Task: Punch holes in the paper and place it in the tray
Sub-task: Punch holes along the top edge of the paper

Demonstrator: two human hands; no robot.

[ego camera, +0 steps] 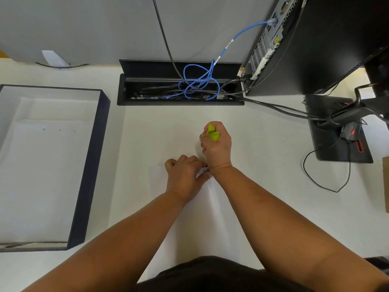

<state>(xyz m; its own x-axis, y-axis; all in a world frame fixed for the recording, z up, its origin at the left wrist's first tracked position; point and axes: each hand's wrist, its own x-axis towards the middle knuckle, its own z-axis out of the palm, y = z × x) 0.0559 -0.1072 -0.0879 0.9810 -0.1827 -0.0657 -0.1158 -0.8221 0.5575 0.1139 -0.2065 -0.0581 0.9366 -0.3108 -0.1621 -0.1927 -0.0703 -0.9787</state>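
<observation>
Head view.

Right hand (215, 144): grip wrapped tight round a green punch (212, 133), fingers curled about its handles. The handles show just above the fist; the cutting end is hidden below the wrist, so whether it is biting the sheet cannot be told.

Left hand (184, 175): grip curled, fingertips pinching the top edge of the paper (210, 207) right beside the right wrist. The edge lifts a little at that pinch.

Paper: white sheet on the pale surface (263, 144), running from both grips back toward the person's body, partly under the forearms. No holes in it can be made out.

Tray (94, 165): dark-walled, well to the left of both grips, already holding white sheets; small dark marks show near the top of the uppermost one.

Step in hand, by judgement: punching the top edge. To do it well, keep the left pinch close by the punch so the sheet stays taut, seat the edge fully in the punch's mouth, squeeze in one firm stroke, and space further holes evenly along the same edge.

Also present: open cable box with blue cable (200, 81) beyond the grips; computer (315, 49) to the upper right.
</observation>
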